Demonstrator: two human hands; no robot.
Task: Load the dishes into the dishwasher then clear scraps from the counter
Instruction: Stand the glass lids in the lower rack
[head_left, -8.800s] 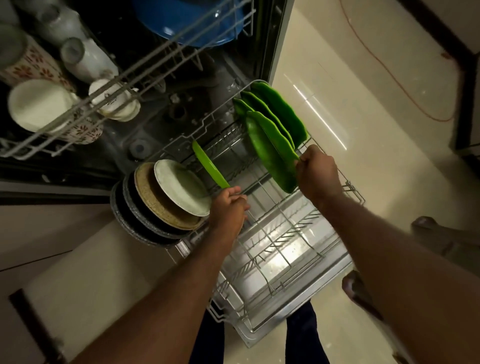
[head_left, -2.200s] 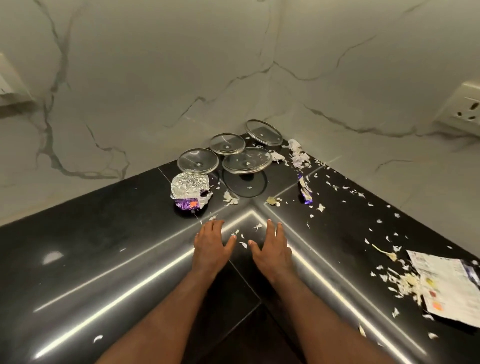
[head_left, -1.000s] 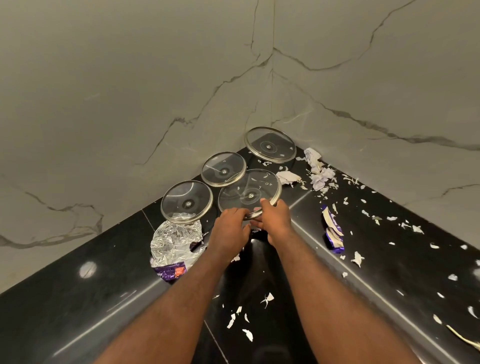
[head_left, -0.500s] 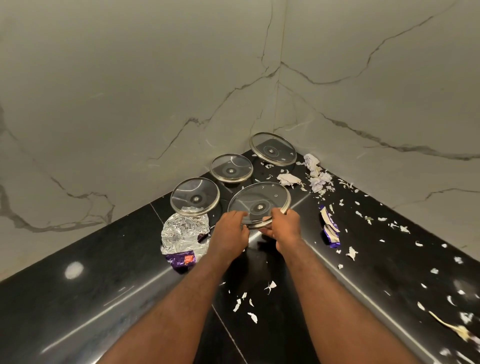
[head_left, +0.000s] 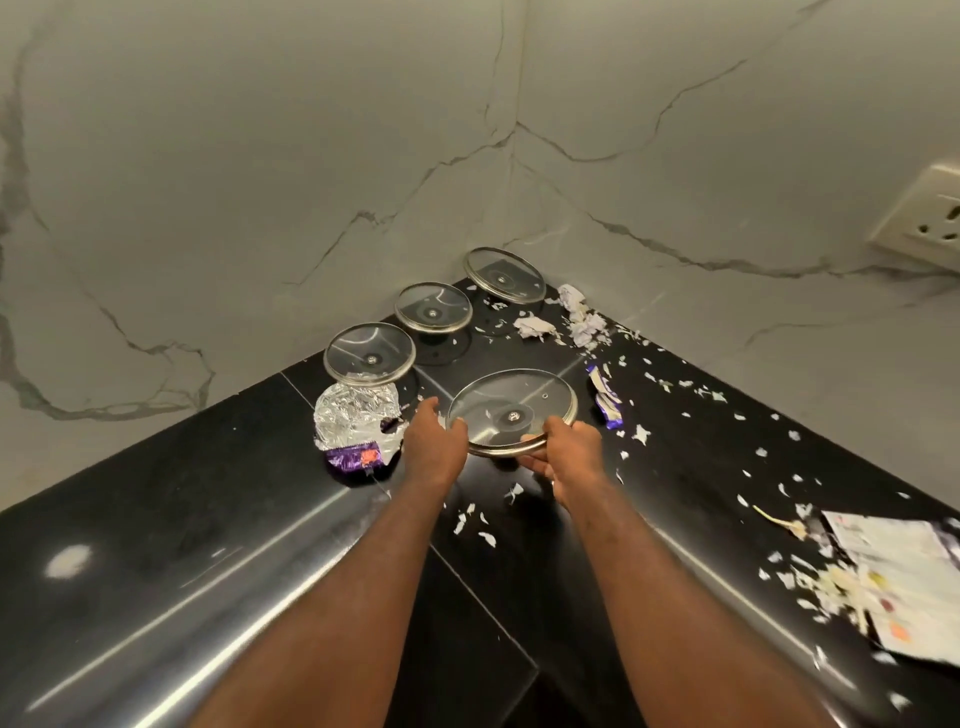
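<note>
— Counting the lids, how many were there?
— Four. One glass lid (head_left: 511, 413) sat near the counter (head_left: 156, 519) corner, its near edge raised. Three other lids (head_left: 432, 313) lay behind it along the wall.
— And the hands?
— Left grip (head_left: 434, 447) and right grip (head_left: 569, 457) were both clamped on its near rim, arms stretched forward.
— Around it?
— Two wrappers: a foil wrapper (head_left: 353, 421) to the left, a purple wrapper (head_left: 605, 400) to the right.

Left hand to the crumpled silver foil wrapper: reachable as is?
Probably yes: the crumpled silver foil wrapper lies just beside the left hand, nothing between. But that hand grips the large round glass lid, so it must let go first.
</note>
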